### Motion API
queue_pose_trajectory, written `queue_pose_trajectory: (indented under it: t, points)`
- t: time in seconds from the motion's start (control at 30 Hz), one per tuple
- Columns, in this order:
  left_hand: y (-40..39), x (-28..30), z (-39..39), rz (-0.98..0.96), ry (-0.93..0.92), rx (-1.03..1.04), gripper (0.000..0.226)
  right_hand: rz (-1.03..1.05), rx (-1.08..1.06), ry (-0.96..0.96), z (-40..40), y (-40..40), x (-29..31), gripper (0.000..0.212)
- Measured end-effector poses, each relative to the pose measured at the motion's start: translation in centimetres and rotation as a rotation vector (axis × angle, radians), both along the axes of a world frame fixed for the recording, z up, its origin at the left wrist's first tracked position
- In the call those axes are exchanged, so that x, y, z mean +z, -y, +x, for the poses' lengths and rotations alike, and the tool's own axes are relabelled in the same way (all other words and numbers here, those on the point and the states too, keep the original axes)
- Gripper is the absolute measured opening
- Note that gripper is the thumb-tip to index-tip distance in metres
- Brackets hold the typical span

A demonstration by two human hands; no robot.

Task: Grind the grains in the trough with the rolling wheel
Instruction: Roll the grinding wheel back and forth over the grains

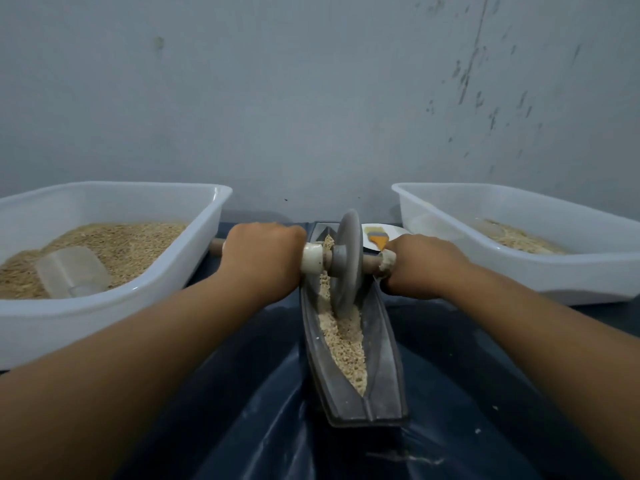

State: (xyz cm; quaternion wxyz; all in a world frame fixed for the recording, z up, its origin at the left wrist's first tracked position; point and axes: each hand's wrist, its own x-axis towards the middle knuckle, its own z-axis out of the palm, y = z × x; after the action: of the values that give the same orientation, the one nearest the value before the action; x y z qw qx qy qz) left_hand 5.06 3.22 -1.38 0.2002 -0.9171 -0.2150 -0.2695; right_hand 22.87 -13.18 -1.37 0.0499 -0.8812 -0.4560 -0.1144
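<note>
A long grey boat-shaped trough (386, 368) lies lengthwise in front of me on a dark blue sheet. Pale crushed grains (344, 344) fill its groove. A grey rolling wheel (348, 258) stands upright in the groove toward the far end, on a wooden axle (370, 261) that crosses the trough. My left hand (261, 256) grips the axle left of the wheel, beside a white collar (313, 259). My right hand (420, 265) grips the axle's right end, which is wrapped in white.
A white tub (145, 292) at left holds whole grain and a clear scoop (71, 271). Another white tub (554, 275) at right holds a little ground grain. Behind the wheel a white plate (391, 232) carries a brush with an orange handle (375, 239). A grey wall stands close behind.
</note>
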Motion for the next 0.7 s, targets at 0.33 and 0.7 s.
queue_pose_trajectory:
  t: [0.33, 0.7]
  points:
    - [-0.5, 0.7, 0.6, -0.141, -0.085, 0.065, 0.018, 0.001, 0.002, 0.075, -0.4, -1.6, 1.4, 0.012]
    - [-1.1, 0.5, 0.9, -0.226, -0.068, 0.103, 0.02, -0.079, 0.039, 0.112, -0.3, -2.6, 2.9, 0.022]
